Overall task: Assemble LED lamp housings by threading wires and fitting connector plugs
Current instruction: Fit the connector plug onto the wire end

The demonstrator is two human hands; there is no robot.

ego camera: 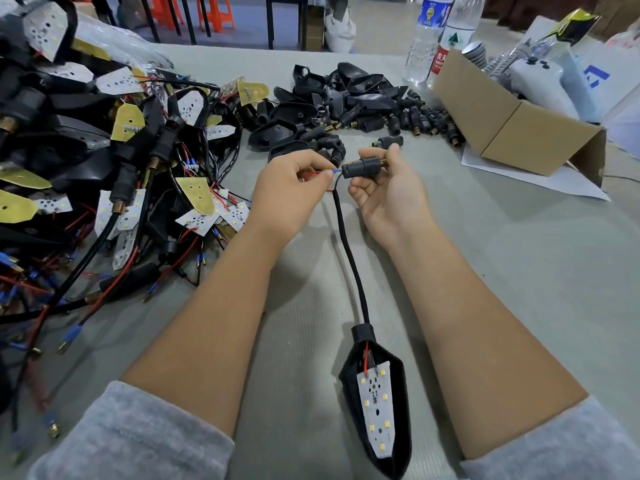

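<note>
A black connector plug (358,167) is gripped in a worker's right hand (384,188) above the grey surface (519,271), while the left hand (291,188) pinches a blue-tipped wire (333,171) at its mouth. The sleeved cable (349,258) already runs down to a lamp housing (375,403) with its LED board seated. The plug looks not yet fitted. Finished lamps (104,150) lie heaped at left; empty housings and plugs (349,102) wait beyond.

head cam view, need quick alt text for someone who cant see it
Two hands work over a grey table: the left hand pinches a blue-tipped wire at a black connector plug gripped by the right hand. A black cable runs to an LED lamp housing.
</note>
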